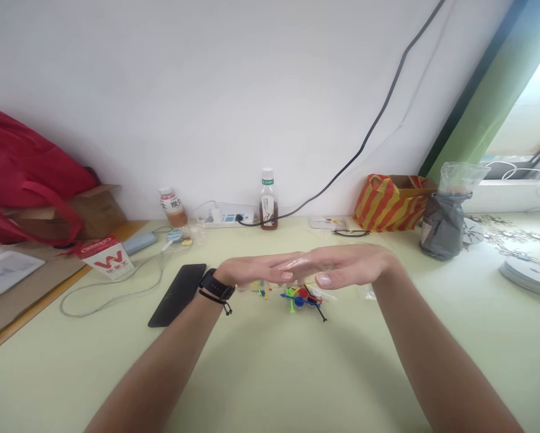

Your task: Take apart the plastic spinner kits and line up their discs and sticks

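Note:
My left hand (258, 269) and my right hand (353, 261) are raised above the table, palms down and fingers stretched out flat. Their fingertips meet and overlap in the middle, where a shiny, clear patch like thin plastic film (299, 260) shows over the fingers. Whether either hand grips it is not clear. Just beyond and below the fingers lies a small pile of coloured plastic pieces (299, 300) in blue, red, green and black. A few smaller blue and yellow pieces (263, 293) lie to its left, partly hidden by my left hand.
A black phone-like slab (177, 294) lies by my left wrist, near a white cable (112, 299) and a red-and-white box (110, 264). Bottles (269, 207), a power strip (227, 215), glasses (351, 233) and a striped bag (387, 207) line the wall. White discs (529, 275) sit far right.

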A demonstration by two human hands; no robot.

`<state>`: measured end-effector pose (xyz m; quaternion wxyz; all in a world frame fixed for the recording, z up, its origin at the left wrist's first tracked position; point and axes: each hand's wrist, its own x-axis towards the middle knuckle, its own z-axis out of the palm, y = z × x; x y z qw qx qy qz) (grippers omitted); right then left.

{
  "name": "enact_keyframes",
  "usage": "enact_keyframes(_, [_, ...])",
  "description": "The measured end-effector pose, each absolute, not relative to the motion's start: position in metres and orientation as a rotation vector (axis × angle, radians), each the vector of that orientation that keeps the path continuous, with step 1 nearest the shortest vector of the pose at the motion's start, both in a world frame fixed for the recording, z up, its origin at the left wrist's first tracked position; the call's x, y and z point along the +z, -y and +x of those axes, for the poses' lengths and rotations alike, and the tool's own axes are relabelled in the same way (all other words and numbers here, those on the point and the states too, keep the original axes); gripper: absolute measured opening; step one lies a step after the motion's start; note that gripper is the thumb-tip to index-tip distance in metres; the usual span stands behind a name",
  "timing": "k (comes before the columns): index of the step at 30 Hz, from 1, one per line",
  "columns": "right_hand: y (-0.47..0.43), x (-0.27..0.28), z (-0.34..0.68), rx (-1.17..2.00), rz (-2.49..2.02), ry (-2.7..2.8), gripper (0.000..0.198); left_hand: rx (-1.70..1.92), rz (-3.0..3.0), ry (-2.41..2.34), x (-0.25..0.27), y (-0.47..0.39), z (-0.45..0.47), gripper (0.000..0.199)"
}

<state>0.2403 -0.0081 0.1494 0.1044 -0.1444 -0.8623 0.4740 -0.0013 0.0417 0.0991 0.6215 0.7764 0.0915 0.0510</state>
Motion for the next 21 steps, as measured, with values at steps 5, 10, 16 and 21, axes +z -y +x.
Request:
enact_keyframes(5, [0.0, 0.14, 0.237, 1.565, -0.409, 2.546, 0.074, 0.095, 1.868, -0.177, 0.098, -0.044, -0.002, 0.076])
enact_keyframes(10, [0.004, 0.143, 0.231, 1.559, -0.534, 2.564, 0.077, 0.042, 1.895, -0.166, 0.1, -0.042, 0.001, 0.081])
enact_keyframes(16, [0.007, 0.144, 0.225, 1.547, -0.557, 2.564, 0.078, 0.005, 1.879, -0.123, 0.105, -0.036, 0.007, 0.08])
enact_keyframes(21, [0.009, 0.149, 0.233, 1.53, -0.567, 2.514, 0.071, 0.003, 1.928, -0.212, 0.106, -0.043, 0.001, 0.076])
